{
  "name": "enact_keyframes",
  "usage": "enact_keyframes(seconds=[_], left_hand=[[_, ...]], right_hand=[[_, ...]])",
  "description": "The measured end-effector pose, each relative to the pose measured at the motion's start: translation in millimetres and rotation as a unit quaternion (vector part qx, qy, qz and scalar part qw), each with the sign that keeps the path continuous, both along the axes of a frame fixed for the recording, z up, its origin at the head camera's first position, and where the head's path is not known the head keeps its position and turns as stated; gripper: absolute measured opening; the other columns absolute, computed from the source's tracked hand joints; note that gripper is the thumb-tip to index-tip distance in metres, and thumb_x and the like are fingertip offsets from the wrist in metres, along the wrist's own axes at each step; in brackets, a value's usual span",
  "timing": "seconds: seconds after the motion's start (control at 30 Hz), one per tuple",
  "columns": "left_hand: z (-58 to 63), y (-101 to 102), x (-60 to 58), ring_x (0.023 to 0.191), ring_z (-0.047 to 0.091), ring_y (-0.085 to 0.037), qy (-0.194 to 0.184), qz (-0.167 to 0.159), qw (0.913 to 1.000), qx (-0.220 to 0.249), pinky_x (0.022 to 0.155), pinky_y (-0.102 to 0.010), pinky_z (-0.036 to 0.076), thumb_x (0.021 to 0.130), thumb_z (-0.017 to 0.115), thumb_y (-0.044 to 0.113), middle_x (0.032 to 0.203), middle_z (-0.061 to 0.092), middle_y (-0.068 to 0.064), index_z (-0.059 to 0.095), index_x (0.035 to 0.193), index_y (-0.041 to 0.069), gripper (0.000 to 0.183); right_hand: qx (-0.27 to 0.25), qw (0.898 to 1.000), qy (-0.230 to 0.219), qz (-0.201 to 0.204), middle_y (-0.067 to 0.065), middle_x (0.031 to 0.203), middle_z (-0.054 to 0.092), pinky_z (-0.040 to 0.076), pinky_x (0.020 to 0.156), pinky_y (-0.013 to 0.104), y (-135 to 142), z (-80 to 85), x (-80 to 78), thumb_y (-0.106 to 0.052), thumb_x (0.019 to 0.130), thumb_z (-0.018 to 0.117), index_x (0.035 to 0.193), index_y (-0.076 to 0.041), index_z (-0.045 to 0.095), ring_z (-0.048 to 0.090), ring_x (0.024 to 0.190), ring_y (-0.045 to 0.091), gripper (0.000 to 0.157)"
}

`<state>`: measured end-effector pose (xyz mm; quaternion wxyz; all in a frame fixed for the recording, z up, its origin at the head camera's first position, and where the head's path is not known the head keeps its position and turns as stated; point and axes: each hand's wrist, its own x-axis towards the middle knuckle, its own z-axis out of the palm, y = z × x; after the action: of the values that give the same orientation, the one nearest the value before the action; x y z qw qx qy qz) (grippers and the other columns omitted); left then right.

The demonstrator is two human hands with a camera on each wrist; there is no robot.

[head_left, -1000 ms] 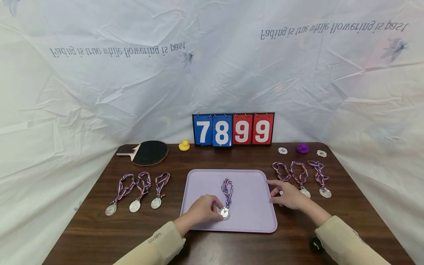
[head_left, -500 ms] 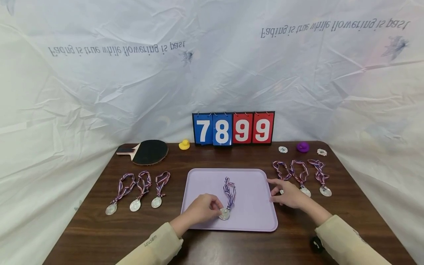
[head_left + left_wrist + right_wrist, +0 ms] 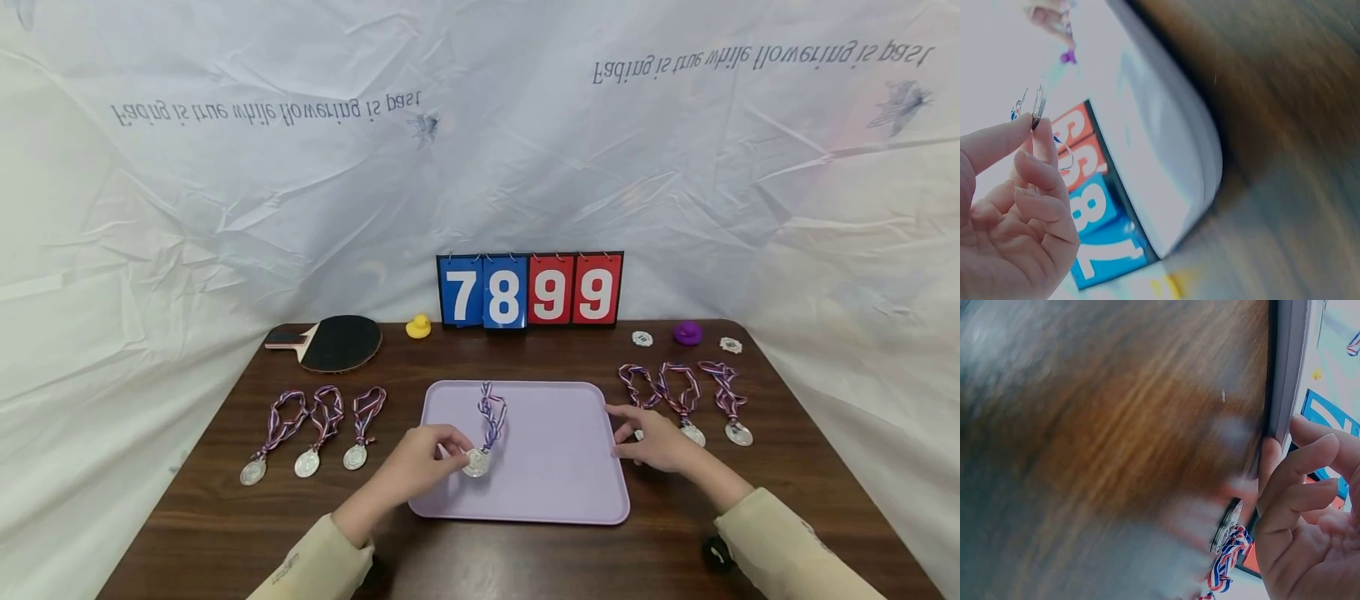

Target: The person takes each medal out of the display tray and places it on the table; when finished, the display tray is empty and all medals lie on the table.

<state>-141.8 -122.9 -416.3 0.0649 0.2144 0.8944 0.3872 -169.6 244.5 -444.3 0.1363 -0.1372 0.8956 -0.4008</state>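
Note:
My left hand [image 3: 420,462] pinches the rim of a silver medal [image 3: 476,462] between thumb and forefinger, over the left half of the lilac tray [image 3: 547,500]. The medal's red, white and blue ribbon [image 3: 491,417] trails away from me across the tray. In the left wrist view the medal [image 3: 1039,106] shows edge-on between the fingertips. My right hand [image 3: 656,437] rests at the tray's right side, with forefinger and thumb touching its rim and spread apart. In the right wrist view its other fingers [image 3: 1297,500] bend loosely beside the tray wall [image 3: 1285,369].
Three medals [image 3: 307,461] lie left of the tray. Three more [image 3: 738,432] lie on the right, one partly behind my right hand. Along the back are a table tennis bat [image 3: 341,343], yellow duck [image 3: 418,327], flip scoreboard [image 3: 528,290], purple duck [image 3: 687,333] and two chips [image 3: 642,339].
My left hand has carried the medal leftward and slightly away from me over the tray, its ribbon following. The right hand stays at the tray's side.

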Motion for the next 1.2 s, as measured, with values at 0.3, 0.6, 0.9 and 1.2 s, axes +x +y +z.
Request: enact_keyframes(seconds=[0.3,0.6,0.9,1.2], left_hand=[[16.9,-42.0,-1.1,0.058,0.050,-0.010,0.037,0.069,0.9969,0.005,0.051,-0.024,0.041,0.078,0.068,0.011,0.070,0.058,0.007,0.066,0.084,0.015,0.007],[15.2,-87.1,-7.0,0.066,0.051,-0.015,0.033,0.125,0.9915,-0.015,0.059,-0.028,0.041,0.080,0.067,0.014,0.073,0.059,0.005,0.066,0.087,0.014,0.008],[-10.0,-108.4,-11.4,0.064,0.051,-0.011,0.001,0.129,0.9909,-0.040,0.058,-0.026,0.041,0.079,0.068,0.013,0.070,0.058,0.004,0.067,0.085,0.011,0.007],[-23.8,-106.8,-9.9,0.053,0.046,-0.010,-0.009,0.115,0.9926,-0.039,0.049,-0.024,0.038,0.077,0.069,0.013,0.066,0.056,0.003,0.067,0.083,0.010,0.007]], right_hand=[[0.000,1.000,0.013,0.003,0.005,0.077,0.059,0.043,0.048,0.029,0.5,-0.9,0.6,-0.007,0.075,0.070,0.130,0.003,0.039,0.052,0.050,0.019,0.064],[-0.001,1.000,0.014,0.004,0.006,0.077,0.060,0.043,0.049,0.029,1.7,-1.9,-0.6,-0.007,0.075,0.070,0.130,0.003,0.039,0.052,0.049,0.019,0.065],[-0.001,1.000,0.012,0.004,0.006,0.078,0.060,0.043,0.049,0.029,1.4,-3.2,-1.1,-0.007,0.075,0.070,0.130,0.003,0.039,0.052,0.049,0.019,0.064],[0.000,1.000,0.014,0.003,0.006,0.077,0.060,0.043,0.049,0.029,1.0,-2.4,-0.3,-0.006,0.075,0.070,0.130,0.003,0.039,0.052,0.049,0.019,0.064]])
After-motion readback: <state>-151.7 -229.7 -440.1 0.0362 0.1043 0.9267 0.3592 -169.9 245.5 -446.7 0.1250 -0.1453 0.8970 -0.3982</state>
